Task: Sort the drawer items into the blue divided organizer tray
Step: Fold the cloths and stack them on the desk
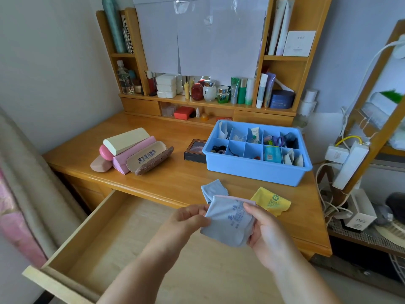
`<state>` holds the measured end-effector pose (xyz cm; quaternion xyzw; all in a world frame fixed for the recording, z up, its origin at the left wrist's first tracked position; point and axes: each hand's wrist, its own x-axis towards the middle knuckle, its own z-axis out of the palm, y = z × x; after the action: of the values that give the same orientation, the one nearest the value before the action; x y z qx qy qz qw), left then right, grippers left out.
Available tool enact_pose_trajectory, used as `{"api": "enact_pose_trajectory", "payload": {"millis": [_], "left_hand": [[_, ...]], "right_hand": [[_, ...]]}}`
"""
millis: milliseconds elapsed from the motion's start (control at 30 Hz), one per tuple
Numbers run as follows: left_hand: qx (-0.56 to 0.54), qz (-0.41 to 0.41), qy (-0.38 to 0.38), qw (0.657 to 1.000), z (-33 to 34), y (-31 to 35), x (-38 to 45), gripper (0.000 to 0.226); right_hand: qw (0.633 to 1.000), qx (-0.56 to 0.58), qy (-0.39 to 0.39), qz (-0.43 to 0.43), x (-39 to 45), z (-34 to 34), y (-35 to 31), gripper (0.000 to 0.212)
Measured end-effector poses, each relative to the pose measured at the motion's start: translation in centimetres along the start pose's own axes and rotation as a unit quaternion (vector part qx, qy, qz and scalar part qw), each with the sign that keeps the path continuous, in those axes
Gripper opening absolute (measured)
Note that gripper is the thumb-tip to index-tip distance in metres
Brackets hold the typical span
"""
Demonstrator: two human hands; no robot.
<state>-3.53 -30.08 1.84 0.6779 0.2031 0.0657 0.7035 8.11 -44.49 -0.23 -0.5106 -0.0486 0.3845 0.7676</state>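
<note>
Both hands are up over the open drawer, just in front of the desk edge, and between them is a soft pale blue cloth. It is a thin wiping cloth with dark blue printed characters running down its middle and a pinkish strip showing along its top edge. It hangs loose and a little crumpled, sagging toward the bottom corner. The left hand pinches its left edge between thumb and fingertips; the right hand has its fingers curled round the right side, thumb on top.

A second pale blue cloth lies rumpled on the desk just behind the held one, and a yellow cloth with a green round emblem lies flat beside it to the right.

Farther back on the desk sits the blue tray, split into two rows of small compartments. Several already hold things: dark hair ties at the front left, a small tube in the back row, a teal packet and some white sachets at the front right.

To the left, well apart from the tray, glasses cases are heaped together in cream, pink and brown.
</note>
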Motion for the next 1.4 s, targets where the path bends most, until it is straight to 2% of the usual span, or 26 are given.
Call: {"api": "enact_pose_trajectory", "payload": {"millis": [100, 233, 267, 333, 400, 467, 533, 567, 767, 833, 933, 1000, 1067, 1133, 1200, 1267, 1333, 1367, 1400], "left_hand": [[0.059, -0.004, 0.008, 0.998, -0.5, 0.2, 0.2, 0.039], [-0.081, -0.029, 0.024, 0.996, 0.4, -0.8, 0.4, 0.042], [-0.087, -0.014, 0.056, 0.995, 0.9, -1.1, 0.5, 0.042], [-0.035, 0.082, 0.153, 0.984, 1.8, -1.5, 0.4, 0.032], [0.113, 0.217, 0.208, 0.947, 2.0, -1.6, 0.3, 0.021], [0.299, 0.325, 0.203, 0.874, 1.7, -1.4, 0.4, 0.023], [0.406, 0.370, 0.162, 0.820, 1.4, -0.8, 0.7, 0.020], [0.429, 0.373, 0.143, 0.810, 1.3, -0.4, 0.8, 0.018], [0.419, 0.325, 0.056, 0.846, 0.0, 1.3, 0.8, 0.015], [0.380, 0.334, 0.058, 0.861, -0.2, 1.5, 0.5, 0.013], [0.302, 0.340, 0.103, 0.884, -1.2, 1.6, 0.0, 0.024], [0.324, 0.339, 0.077, 0.880, -2.0, 1.2, -0.4, 0.035], [0.419, 0.342, 0.023, 0.841, -2.4, 0.6, -0.7, 0.047], [0.516, 0.365, -0.001, 0.775, -2.4, 0.2, -0.7, 0.051], [0.561, 0.389, -0.018, 0.731, -2.2, 0.4, -0.6, 0.047], [0.606, 0.389, -0.052, 0.692, -2.0, 0.8, -0.3, 0.058], [0.659, 0.398, -0.070, 0.634, -1.7, 1.1, -0.1, 0.067], [0.663, 0.413, -0.067, 0.621, -1.5, 1.1, -0.1, 0.064], [0.643, 0.429, -0.061, 0.631, -1.2, 1.0, -0.1, 0.057]], "right_hand": [[0.999, -0.020, -0.033, -0.002, 0.1, -0.1, -0.2, 0.025], [0.998, -0.010, -0.059, 0.004, 0.2, -0.1, 0.1, 0.028], [0.998, -0.007, -0.058, 0.008, 0.2, 0.0, 0.2, 0.029], [0.997, -0.020, -0.068, 0.006, 0.2, 0.0, 0.5, 0.034], [0.996, -0.040, -0.075, -0.003, 0.1, 0.3, 0.8, 0.036], [0.997, -0.041, -0.072, -0.008, -0.1, 0.5, 1.0, 0.035], [0.994, -0.055, -0.090, -0.018, -0.5, 0.7, 1.2, 0.036], [0.994, -0.054, -0.092, -0.019, -0.6, 0.8, 1.3, 0.037], [0.996, -0.034, -0.087, 0.004, -0.8, 0.4, 1.3, 0.038], [0.995, -0.039, -0.091, 0.009, -0.7, 0.1, 1.3, 0.038], [0.996, 0.007, -0.071, 0.045, -0.4, -0.4, 1.3, 0.035], [0.994, 0.060, -0.046, 0.074, 0.0, -0.7, 1.4, 0.032], [0.988, 0.121, -0.024, 0.097, 0.3, -0.8, 1.6, 0.030], [0.982, 0.152, -0.011, 0.111, 0.3, -0.8, 1.8, 0.030], [0.979, 0.162, -0.009, 0.124, 0.3, -0.7, 2.0, 0.032], [0.975, 0.176, -0.020, 0.136, 0.1, -0.6, 2.1, 0.034], [0.970, 0.192, -0.045, 0.144, 0.1, -0.5, 2.0, 0.038], [0.968, 0.197, -0.062, 0.143, 0.1, -0.7, 1.8, 0.041], [0.967, 0.200, -0.081, 0.137, 0.1, -0.7, 1.6, 0.045]]}}
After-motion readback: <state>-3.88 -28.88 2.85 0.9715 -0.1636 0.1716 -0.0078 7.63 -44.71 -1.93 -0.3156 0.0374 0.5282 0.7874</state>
